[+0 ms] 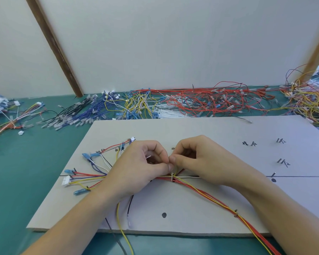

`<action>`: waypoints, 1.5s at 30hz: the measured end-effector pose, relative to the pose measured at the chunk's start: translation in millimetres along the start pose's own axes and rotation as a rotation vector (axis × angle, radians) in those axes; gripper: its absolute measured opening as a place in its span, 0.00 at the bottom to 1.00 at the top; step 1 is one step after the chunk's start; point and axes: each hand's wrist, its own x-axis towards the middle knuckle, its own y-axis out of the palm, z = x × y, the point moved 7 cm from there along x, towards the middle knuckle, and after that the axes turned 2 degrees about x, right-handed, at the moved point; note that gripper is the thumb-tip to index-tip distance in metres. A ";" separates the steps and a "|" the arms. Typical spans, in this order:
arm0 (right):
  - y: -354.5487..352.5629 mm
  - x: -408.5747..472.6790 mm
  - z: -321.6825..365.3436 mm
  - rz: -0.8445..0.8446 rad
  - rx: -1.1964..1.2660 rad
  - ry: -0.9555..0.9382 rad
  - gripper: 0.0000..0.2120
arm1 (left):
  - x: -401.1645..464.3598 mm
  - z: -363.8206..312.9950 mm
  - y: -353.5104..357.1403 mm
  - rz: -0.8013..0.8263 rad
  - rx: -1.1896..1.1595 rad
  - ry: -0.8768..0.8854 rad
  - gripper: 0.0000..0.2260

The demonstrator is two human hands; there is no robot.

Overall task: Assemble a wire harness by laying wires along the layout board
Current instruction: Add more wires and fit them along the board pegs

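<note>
Wire bundle [201,190] lies mid-board [191,129]. I see my left grip [136,166] and right grip [197,159] both pinching a white tie [172,176] on it. Loose wires [201,102] at 12 o'clock on table [17,181].

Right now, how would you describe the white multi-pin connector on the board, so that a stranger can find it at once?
Start at the grey layout board on the green table and go to its left edge. There, left of the left hand, wires fan out to their ends. The white connector is the only flat white block among them; its neighbours are blue sleeved terminals.
</note>
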 end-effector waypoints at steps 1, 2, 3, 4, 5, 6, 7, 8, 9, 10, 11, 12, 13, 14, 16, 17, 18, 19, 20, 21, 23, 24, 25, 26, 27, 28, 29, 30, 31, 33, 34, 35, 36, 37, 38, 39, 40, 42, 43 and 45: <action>-0.2 0.1 0.5 0.007 -0.017 -0.009 0.05 | 0.0 0.1 0.2 0.002 -0.003 0.001 0.08; -0.4 0.3 1.4 0.015 -0.031 -0.020 0.05 | 0.0 -0.1 0.5 0.005 -0.006 0.003 0.08; -0.4 -0.2 3.0 0.023 -0.045 -0.037 0.05 | 0.2 -0.4 1.0 0.009 -0.010 0.005 0.09; -0.2 -0.8 5.0 0.028 -0.060 -0.057 0.05 | 0.4 -0.8 1.4 0.014 -0.013 0.005 0.08; 0.2 -1.7 7.0 0.027 -0.072 -0.074 0.05 | 0.4 -1.2 1.7 0.018 -0.014 0.003 0.08; 0.5 -2.3 8.4 0.022 -0.081 -0.087 0.05 | 0.4 -1.4 1.7 0.020 -0.012 -0.002 0.08; 0.6 -2.6 9.5 0.014 -0.089 -0.096 0.05 | 0.6 -1.4 1.5 0.023 -0.010 -0.003 0.08; 0.6 -3.1 10.2 0.005 -0.096 -0.102 0.06 | 0.9 -1.4 1.3 0.026 -0.006 -0.002 0.08; 0.5 -3.0 10.7 -0.004 -0.099 -0.105 0.06 | 1.2 -1.3 1.2 0.030 -0.002 0.002 0.07; 0.2 -3.1 10.8 -0.012 -0.098 -0.108 0.06 | 1.5 -1.5 1.2 0.035 0.001 0.005 0.07; 0.0 -2.9 10.9 -0.020 -0.094 -0.110 0.06 | 1.7 -1.6 1.3 0.039 0.001 0.009 0.07; -0.6 -2.7 11.1 -0.028 -0.089 -0.113 0.06 | 1.8 -1.9 1.8 0.046 0.004 0.014 0.07; -1.2 -2.8 11.2 -0.037 -0.084 -0.116 0.06 | 2.2 -2.1 2.5 0.054 0.012 0.018 0.07; -1.7 -2.7 11.5 -0.044 -0.080 -0.119 0.07 | 2.0 -2.2 3.1 0.060 0.020 0.021 0.06; -2.5 -2.6 11.5 -0.060 -0.069 -0.121 0.07 | 2.1 -2.6 3.5 0.070 0.026 0.027 0.06; -3.2 -2.5 10.9 -0.073 -0.062 -0.118 0.07 | 2.2 -2.7 3.8 0.078 0.024 0.030 0.06; -4.3 -2.2 10.1 -0.087 -0.056 -0.113 0.08 | 2.2 -2.7 4.0 0.086 0.021 0.031 0.06; -5.4 -1.8 9.3 -0.096 -0.053 -0.108 0.08 | 2.1 -2.9 4.2 0.090 0.021 0.031 0.06; -5.8 -1.4 8.8 -0.097 -0.053 -0.106 0.08 | 1.8 -3.2 4.2 0.092 0.021 0.031 0.06; -5.8 -0.8 8.5 -0.090 -0.053 -0.105 0.08 | 1.6 -3.4 4.1 0.092 0.021 0.032 0.06; -4.9 -0.2 7.2 -0.068 -0.030 -0.102 0.08 | 0.8 -3.8 4.1 0.099 0.021 0.039 0.07; -4.2 0.1 6.1 -0.059 -0.009 -0.097 0.08 | 0.0 -3.9 4.2 0.105 0.018 0.043 0.09; -3.6 0.3 4.9 -0.052 0.012 -0.090 0.08 | -0.5 -3.8 4.2 0.111 0.014 0.043 0.10; -3.0 0.4 3.6 -0.046 0.028 -0.082 0.07 | -0.9 -3.5 3.8 0.117 0.010 0.040 0.10; -2.4 0.7 2.6 -0.041 0.038 -0.076 0.07 | -1.1 -3.3 3.4 0.120 0.009 0.037 0.10; -2.0 1.0 1.8 -0.036 0.042 -0.071 0.07 | -1.2 -3.6 3.2 0.124 0.011 0.038 0.10; -1.6 1.2 1.2 -0.027 0.041 -0.067 0.07 | -1.3 -4.3 3.5 0.131 0.017 0.042 0.09; -1.0 1.3 0.8 -0.014 0.035 -0.063 0.07 | -1.3 -5.1 3.9 0.138 0.029 0.048 0.09; -0.2 1.2 0.5 0.005 0.029 -0.059 0.07 | -1.3 -5.6 4.0 0.144 0.043 0.056 0.09; 2.0 0.1 0.4 0.046 0.041 -0.053 0.06 | -2.0 -6.3 3.8 0.155 0.066 0.065 0.10; 2.6 -0.4 0.7 0.061 0.054 -0.053 0.06 | -2.4 -6.7 3.8 0.163 0.072 0.067 0.10; 2.8 -1.0 1.0 0.070 0.063 -0.053 0.06 | -2.6 -7.2 3.8 0.172 0.076 0.068 0.10; 2.4 -1.1 1.2 0.074 0.064 -0.053 0.05 | -2.7 -7.9 3.8 0.177 0.080 0.071 0.09; 1.7 -1.0 1.2 0.073 0.060 -0.054 0.05 | -2.8 -8.6 4.0 0.179 0.082 0.074 0.09; 1.0 -1.0 1.2 0.069 0.054 -0.054 0.05 | -2.9 -9.4 4.2 0.178 0.085 0.079 0.10; 0.4 -0.9 1.4 0.063 0.051 -0.055 0.04 | -3.2 -10.1 4.3 0.177 0.089 0.084 0.10; 0.2 -1.1 1.7 0.057 0.050 -0.055 0.04 | -3.6 -10.8 4.5 0.177 0.094 0.090 0.10; 0.5 -0.7 1.7 0.040 0.049 -0.048 0.04 | -4.5 -11.6 4.7 0.180 0.096 0.099 0.10; 0.8 -0.2 1.5 0.031 0.046 -0.041 0.05 | -4.8 -11.5 4.7 0.179 0.094 0.100 0.09; 1.1 1.1 0.9 0.013 0.039 -0.026 0.05 | -5.1 -11.2 4.5 0.170 0.093 0.103 0.08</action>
